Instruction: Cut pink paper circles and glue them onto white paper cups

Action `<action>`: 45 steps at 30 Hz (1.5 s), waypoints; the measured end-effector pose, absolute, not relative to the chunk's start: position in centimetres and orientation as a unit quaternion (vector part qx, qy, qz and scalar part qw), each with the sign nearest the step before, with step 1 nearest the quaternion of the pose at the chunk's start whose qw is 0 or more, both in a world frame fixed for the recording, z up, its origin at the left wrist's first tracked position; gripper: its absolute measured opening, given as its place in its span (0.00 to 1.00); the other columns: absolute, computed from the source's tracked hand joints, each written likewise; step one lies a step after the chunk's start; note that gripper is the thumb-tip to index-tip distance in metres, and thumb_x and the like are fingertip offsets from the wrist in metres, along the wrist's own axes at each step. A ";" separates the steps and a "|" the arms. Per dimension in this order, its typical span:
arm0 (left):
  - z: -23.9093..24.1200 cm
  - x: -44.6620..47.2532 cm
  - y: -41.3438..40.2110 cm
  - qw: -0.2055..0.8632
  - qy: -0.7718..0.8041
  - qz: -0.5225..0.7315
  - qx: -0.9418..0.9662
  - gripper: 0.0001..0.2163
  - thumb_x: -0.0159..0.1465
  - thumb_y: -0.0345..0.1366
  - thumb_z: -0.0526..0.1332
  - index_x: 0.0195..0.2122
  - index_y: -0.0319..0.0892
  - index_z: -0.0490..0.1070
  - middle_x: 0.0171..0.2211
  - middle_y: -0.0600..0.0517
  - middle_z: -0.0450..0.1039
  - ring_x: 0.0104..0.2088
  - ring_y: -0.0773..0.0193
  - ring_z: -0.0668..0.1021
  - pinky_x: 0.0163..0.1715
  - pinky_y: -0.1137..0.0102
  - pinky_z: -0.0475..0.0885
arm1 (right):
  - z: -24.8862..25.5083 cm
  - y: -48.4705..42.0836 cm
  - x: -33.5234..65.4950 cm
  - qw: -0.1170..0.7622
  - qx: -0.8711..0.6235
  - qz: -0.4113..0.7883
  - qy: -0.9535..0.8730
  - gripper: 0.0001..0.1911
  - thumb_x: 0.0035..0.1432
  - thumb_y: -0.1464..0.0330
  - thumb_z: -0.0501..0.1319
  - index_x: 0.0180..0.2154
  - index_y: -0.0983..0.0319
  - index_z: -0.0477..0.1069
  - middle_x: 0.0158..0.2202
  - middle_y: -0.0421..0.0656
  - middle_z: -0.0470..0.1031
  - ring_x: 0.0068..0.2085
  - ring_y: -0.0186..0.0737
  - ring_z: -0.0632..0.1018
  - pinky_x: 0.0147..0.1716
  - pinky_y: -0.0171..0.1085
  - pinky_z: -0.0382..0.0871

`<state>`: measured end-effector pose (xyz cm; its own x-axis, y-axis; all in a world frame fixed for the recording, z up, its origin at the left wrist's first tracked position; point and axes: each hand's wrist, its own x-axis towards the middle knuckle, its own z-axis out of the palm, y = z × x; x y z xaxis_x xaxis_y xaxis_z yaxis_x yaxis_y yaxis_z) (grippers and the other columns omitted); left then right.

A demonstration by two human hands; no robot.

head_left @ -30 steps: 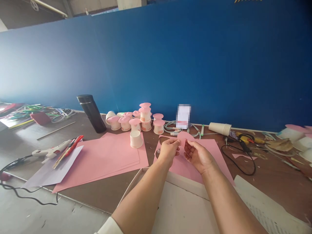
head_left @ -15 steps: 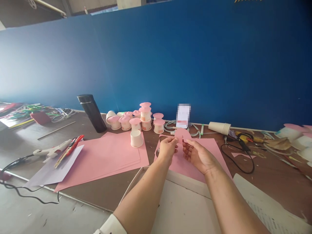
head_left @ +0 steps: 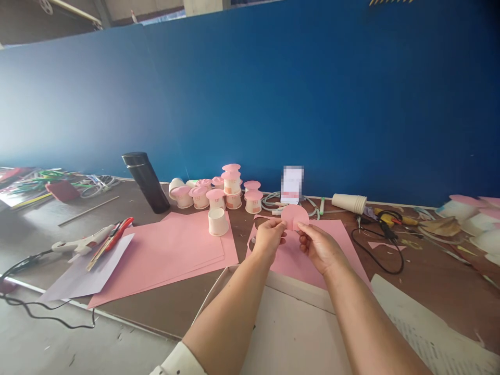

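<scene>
Right of the white cup [head_left: 217, 222], the left hand [head_left: 269, 239] and right hand [head_left: 319, 246] pinch the pink disc [head_left: 295, 213], which uneven pulling could crease or tear.

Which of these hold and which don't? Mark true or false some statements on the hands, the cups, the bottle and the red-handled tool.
1. The left hand and right hand both hold the pink disc. True.
2. The lone white cup lies on its side. False: it stands on pink sheets.
3. The black bottle is left of the pink-topped cups. True.
4. The red-handled tool lies right of both hands. False: it lies to their left, partly over a pale sheet.
5. The nested cups lie sideways near the blue wall. True.
</scene>
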<state>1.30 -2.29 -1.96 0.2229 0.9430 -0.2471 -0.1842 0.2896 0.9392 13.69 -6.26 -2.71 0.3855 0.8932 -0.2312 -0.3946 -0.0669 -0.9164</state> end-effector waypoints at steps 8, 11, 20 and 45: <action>-2.4 1.3 -2.1 0.672 0.444 0.428 0.411 0.06 0.58 0.36 0.66 0.32 0.39 0.76 0.22 0.55 0.65 0.21 0.75 0.67 0.23 0.78 0.63 | -2.9 -6.2 13.5 0.631 -0.565 0.454 -0.277 0.11 0.41 0.62 0.73 0.24 0.61 0.75 0.22 0.37 0.70 0.23 0.30 0.66 0.20 0.31 0.57; -2.3 1.4 -2.1 0.678 0.437 0.435 0.400 0.06 0.57 0.35 0.66 0.32 0.38 0.75 0.24 0.53 0.68 0.22 0.75 0.69 0.22 0.78 0.62 | -2.9 -6.2 13.4 0.626 -0.577 0.439 -0.289 0.11 0.42 0.62 0.72 0.24 0.61 0.75 0.22 0.37 0.69 0.24 0.31 0.66 0.20 0.31 0.57; -1.8 1.3 -2.2 0.675 0.446 0.421 0.411 0.06 0.61 0.34 0.62 0.34 0.37 0.75 0.24 0.53 0.68 0.21 0.76 0.68 0.21 0.79 0.61 | -2.8 -6.3 13.4 0.618 -0.589 0.423 -0.303 0.11 0.42 0.61 0.71 0.25 0.61 0.76 0.23 0.38 0.69 0.25 0.31 0.65 0.21 0.31 0.56; -1.9 1.2 -2.5 0.666 0.453 0.410 0.427 0.05 0.57 0.36 0.65 0.31 0.39 0.76 0.23 0.54 0.65 0.23 0.73 0.67 0.23 0.76 0.62 | -3.5 -6.2 13.5 0.587 -0.630 0.365 -0.354 0.15 0.47 0.55 0.68 0.27 0.61 0.74 0.25 0.39 0.68 0.28 0.35 0.66 0.25 0.35 0.56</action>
